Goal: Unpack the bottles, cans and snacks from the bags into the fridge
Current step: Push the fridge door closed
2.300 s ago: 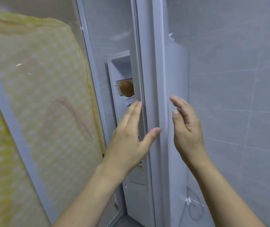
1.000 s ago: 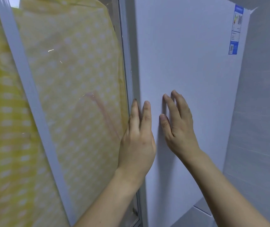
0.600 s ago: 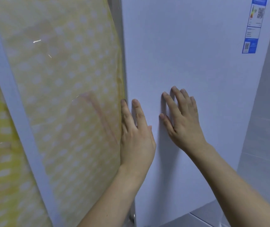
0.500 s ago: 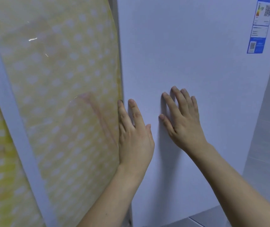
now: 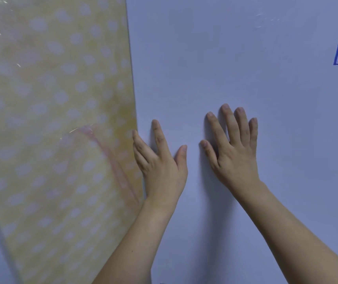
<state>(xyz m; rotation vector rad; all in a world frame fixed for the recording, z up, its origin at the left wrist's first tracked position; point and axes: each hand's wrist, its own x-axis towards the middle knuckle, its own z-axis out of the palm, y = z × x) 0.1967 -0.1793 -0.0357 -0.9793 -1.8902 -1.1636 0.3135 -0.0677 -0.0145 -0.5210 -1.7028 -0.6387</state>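
so the fridge door (image 5: pixel 235 68) that was cracked open a couple seconds ago is now shut flat under both palms, left hand (image 5: pixel 161 162) and right hand (image 5: pixel 232 146) spread and pressing, so unpacking looks basically done.

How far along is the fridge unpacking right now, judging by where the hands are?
Done: the white fridge door looks shut, with no gap showing at its left edge by the yellow dotted curtain. In hand: the left hand and right hand lie flat on the door, holding nothing. Left: cannot tell, since no bags, bottles, cans or snacks are in view.
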